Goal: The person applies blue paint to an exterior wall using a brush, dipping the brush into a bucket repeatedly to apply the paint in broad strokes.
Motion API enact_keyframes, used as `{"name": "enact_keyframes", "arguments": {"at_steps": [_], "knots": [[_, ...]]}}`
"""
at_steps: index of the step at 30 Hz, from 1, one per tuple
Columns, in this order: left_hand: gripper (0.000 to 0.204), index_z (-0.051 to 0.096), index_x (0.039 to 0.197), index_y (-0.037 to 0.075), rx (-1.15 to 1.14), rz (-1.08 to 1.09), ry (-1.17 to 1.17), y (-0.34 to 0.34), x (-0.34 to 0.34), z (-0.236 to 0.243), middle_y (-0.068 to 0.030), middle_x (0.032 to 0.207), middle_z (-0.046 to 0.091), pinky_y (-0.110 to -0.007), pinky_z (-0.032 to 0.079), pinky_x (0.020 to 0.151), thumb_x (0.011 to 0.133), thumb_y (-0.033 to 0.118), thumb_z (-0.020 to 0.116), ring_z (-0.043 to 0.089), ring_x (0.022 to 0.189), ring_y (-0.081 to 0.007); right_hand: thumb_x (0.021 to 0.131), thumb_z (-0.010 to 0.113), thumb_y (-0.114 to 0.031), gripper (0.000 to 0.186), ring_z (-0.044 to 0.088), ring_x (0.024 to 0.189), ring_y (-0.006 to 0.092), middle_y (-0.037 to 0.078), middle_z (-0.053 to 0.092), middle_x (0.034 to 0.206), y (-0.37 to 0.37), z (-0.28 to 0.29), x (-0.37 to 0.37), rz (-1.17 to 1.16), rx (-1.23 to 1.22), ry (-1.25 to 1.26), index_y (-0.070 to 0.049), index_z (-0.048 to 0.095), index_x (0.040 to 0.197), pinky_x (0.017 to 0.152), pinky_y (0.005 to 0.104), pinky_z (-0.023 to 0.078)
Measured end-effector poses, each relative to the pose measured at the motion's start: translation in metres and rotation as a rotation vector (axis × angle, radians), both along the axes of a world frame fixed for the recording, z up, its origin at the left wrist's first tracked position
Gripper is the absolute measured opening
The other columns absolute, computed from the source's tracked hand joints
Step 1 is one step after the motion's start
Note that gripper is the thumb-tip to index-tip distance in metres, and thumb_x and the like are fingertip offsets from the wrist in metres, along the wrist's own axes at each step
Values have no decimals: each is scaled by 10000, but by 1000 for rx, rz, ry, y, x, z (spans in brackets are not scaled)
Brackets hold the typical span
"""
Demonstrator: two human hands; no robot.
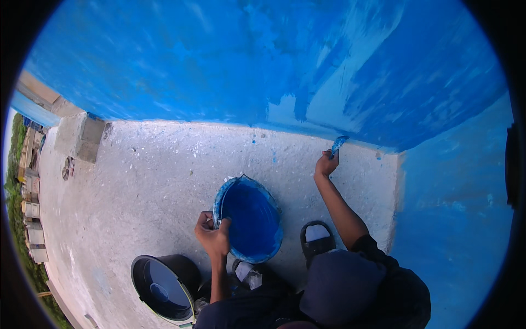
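My left hand (215, 234) grips the rim of a paint bucket (278, 241), its fingers curled over the left edge. Bright blue paint (249, 219) lies inside, and smears of it coat the rim. Out to the right, my right hand (327, 163) is closed round the handle of a paintbrush (338, 143). The blue-coated bristles are at the foot of the wall (219, 66), close to where it meets the floor. Above the brush, a paler patch (329, 104) shows among darker blue strokes.
A black bucket (189, 271) with clear liquid stands at my lower left. Rough pale concrete floor (148, 192) bears paint specks. A second blue wall (455, 219) rises on the right. A concrete block (87, 138) juts out at the left, with sandals (68, 168) near it.
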State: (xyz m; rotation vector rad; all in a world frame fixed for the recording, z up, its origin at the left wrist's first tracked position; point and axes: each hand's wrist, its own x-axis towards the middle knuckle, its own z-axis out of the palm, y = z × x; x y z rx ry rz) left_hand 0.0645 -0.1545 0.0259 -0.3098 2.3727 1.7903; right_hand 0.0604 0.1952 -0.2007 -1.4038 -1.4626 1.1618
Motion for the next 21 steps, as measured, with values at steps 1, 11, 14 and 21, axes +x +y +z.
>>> {"name": "enact_keyframes", "arguments": {"at_steps": [1, 11, 14, 21], "knots": [[138, 523, 773, 23, 3, -1, 2, -1, 0, -1, -20, 601, 601, -209, 323, 488, 729, 21, 654, 454, 497, -44, 964, 462, -101, 382, 625, 778, 252, 147, 657, 851, -16, -1, -14, 76, -63, -7, 71, 497, 1303, 776, 386, 473], [140, 522, 777, 23, 4, 49, 28, -11, 3, -4, -22, 596, 601, -209, 318, 482, 738, 23, 657, 445, 489, -38, 985, 513, -171, 331, 476, 626, 99, 59, 659, 822, -129, 43, -102, 817, -454, 49, 14, 587, 1249, 580, 318, 393], [140, 522, 785, 22, 19, 61, 33, -14, 4, -8, -18, 598, 598, -204, 311, 484, 742, 21, 655, 438, 489, -36, 987, 524, -177, 368, 478, 633, 94, 57, 666, 840, -120, 38, -93, 824, -445, 41, -8, 560, 1311, 586, 318, 396], [134, 525, 772, 29, 49, 80, 15, -14, 6, -5, -5, 601, 591, -201, 315, 493, 743, 18, 656, 438, 495, -31, 957, 550, -141, 322, 573, 772, 142, 65, 685, 808, -54, -3, -23, 385, -472, 59, 23, 604, 1230, 763, 322, 428]]}}
